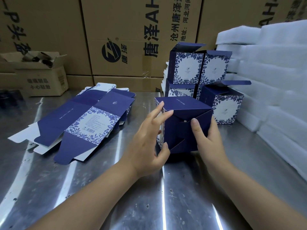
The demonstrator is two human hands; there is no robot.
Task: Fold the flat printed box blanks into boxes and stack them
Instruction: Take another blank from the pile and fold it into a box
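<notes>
A dark blue box with a blue-and-white floral print lies on its side at the table's centre, its interlocked bottom flaps facing me. My left hand grips its left edge, thumb under the lower corner and fingers on the upper corner. My right hand holds the right side, thumb pressed on the flaps. A pile of flat printed blanks lies to the left. Behind the held box stand several folded boxes stacked in two tiers, lids open, with another one at the right.
The work surface is a shiny steel table. White foam sheets are piled along the right side. Large brown cartons form a wall at the back, and a small open carton sits at the far left.
</notes>
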